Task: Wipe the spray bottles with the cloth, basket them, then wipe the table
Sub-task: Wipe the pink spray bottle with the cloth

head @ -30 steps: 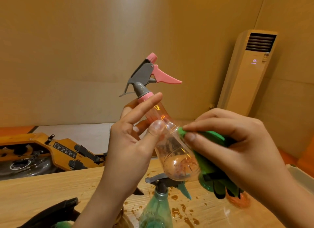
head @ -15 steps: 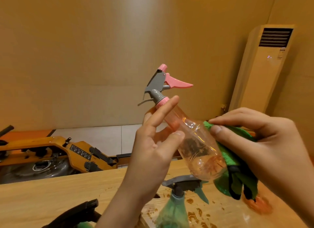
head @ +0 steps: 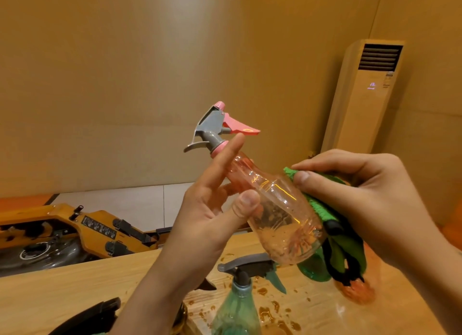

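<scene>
Tan walls and a tall air conditioner (head: 362,104) back a wet wooden desk (head: 62,292), seen from the head camera, as a person wipes down a pink spray bottle (head: 275,209) held in the air above it.

The bottle lies tilted. Its grey and pink trigger head points up and to the left, away from the person, and its round base hangs down to the right, over the desk. The left hand (head: 207,209) has it from the left side, the thumb (head: 246,202) pressed to the clear body and the forefinger (head: 225,159) stretched along the neck toward the pink collar; the other fingers pass behind, so the grip pinches the bottle at its shoulder.

The right hand (head: 362,197) comes in from the opposite flank and is the nearer one to the base. Its grip is pinched tight on a green cloth (head: 322,209), thumb and fingers bunching the fabric and pressing it against the bottle's right side, with the loose end trailing below.

To judge by this, the wipe is midway and would run down the long axis toward the base. A green spray bottle (head: 237,309) stands on the desk below among amber drops (head: 265,312). No basket can be made out.
</scene>
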A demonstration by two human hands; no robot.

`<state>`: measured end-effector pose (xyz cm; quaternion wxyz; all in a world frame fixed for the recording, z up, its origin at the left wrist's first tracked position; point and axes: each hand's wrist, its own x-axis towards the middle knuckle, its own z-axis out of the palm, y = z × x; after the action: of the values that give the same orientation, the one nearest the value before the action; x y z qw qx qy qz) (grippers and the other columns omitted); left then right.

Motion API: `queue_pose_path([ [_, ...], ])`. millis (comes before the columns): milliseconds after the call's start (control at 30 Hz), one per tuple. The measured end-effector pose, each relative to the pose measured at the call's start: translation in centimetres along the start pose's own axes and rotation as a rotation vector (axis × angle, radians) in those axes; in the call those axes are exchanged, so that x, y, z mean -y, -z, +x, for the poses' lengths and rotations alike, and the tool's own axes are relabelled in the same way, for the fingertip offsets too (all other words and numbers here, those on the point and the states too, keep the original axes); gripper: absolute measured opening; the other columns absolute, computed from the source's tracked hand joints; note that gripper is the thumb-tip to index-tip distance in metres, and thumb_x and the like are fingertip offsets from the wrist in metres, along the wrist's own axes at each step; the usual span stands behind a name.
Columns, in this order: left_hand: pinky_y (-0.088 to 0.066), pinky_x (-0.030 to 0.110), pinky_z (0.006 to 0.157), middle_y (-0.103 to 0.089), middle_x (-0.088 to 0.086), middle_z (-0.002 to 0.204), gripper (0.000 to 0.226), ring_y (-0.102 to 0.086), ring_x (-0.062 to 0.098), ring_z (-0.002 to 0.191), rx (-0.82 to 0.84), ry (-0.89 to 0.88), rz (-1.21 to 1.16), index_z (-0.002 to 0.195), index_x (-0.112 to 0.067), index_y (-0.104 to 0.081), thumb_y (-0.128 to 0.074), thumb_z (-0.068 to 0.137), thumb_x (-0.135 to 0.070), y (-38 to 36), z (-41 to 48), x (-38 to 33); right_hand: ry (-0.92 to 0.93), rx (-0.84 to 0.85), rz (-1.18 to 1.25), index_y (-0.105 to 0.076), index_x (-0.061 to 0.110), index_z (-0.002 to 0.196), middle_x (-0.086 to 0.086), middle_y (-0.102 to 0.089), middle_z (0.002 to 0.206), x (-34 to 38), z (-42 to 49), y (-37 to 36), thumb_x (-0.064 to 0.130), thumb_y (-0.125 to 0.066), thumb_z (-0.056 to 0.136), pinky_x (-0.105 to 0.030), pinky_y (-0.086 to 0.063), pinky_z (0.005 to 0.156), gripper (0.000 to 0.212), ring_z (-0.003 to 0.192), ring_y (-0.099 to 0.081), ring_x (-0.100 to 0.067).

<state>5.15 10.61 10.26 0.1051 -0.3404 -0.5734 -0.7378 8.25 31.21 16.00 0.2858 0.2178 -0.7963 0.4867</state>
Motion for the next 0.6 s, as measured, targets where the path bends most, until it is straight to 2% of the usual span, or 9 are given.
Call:
queue_pose_path([
  [133,-0.06,0.042,0.092,-0.065,-0.011,0.136,0.069,-0.069,0.025,0.12,-0.017,0.001,-0.023,0.146,-0.047,-0.051,-0.074,0.085,-0.025,-0.3,0.0,0.0,0.021,0.019,-0.036,-0.083,0.028,0.087,0.007,-0.078,0.087,0.3,0.0,0.2,0.027,-0.078,0.079,-0.034,-0.06,0.074,0.009,0.086,-0.074,-0.013],
  [233,-0.062,0.036,0.087,-0.07,-0.015,0.128,0.07,-0.072,0.022,0.114,-0.03,-0.025,0.027,0.146,-0.047,-0.049,-0.072,0.085,-0.021,-0.5,-0.1,-0.2,0.128,0.091,-0.156,-0.082,0.03,0.09,0.011,-0.075,0.091,1.2,-0.6,0.4,0.033,-0.079,0.083,-0.023,-0.058,0.07,0.009,0.089,-0.072,-0.012],
  [333,-0.062,0.034,0.086,-0.068,-0.014,0.131,0.069,-0.071,0.021,0.115,-0.027,-0.058,0.09,0.145,-0.052,-0.048,-0.074,0.086,-0.027,-0.6,-0.3,-0.4,0.196,0.165,-0.231,-0.082,0.031,0.092,0.013,-0.073,0.092,1.7,-1.0,0.5,0.037,-0.08,0.084,-0.019,-0.056,0.066,0.01,0.089,-0.072,-0.012],
  [433,-0.062,0.031,0.087,-0.065,-0.005,0.138,0.068,-0.072,0.019,0.114,-0.042,-0.067,0.128,0.143,-0.056,-0.047,-0.074,0.087,-0.03,-0.8,-0.4,-0.2,0.17,0.084,-0.201,-0.082,0.028,0.091,0.013,-0.075,0.089,0.7,-0.2,0.5,0.032,-0.08,0.086,-0.024,-0.058,0.07,0.007,0.088,-0.072,-0.012],
  [500,-0.061,0.029,0.086,-0.065,-0.005,0.138,0.068,-0.073,0.017,0.111,-0.05,-0.058,0.119,0.142,-0.057,-0.048,-0.073,0.083,-0.031,-0.8,-0.3,-0.3,0.162,0.075,-0.198,-0.082,0.027,0.091,0.011,-0.075,0.089,0.3,-0.1,0.3,0.03,-0.081,0.087,-0.027,-0.058,0.071,0.006,0.088,-0.072,-0.013],
  [600,-0.06,0.036,0.094,-0.057,-0.01,0.149,0.066,-0.069,0.018,0.12,-0.036,-0.072,0.132,0.144,-0.054,-0.047,-0.073,0.09,-0.029,-0.6,-0.3,-0.3,0.207,0.226,-0.18,-0.082,0.026,0.095,0.01,-0.072,0.093,0.5,-0.8,-0.2,0.036,-0.076,0.084,-0.02,-0.057,0.066,0.016,0.09,-0.071,-0.015],
])
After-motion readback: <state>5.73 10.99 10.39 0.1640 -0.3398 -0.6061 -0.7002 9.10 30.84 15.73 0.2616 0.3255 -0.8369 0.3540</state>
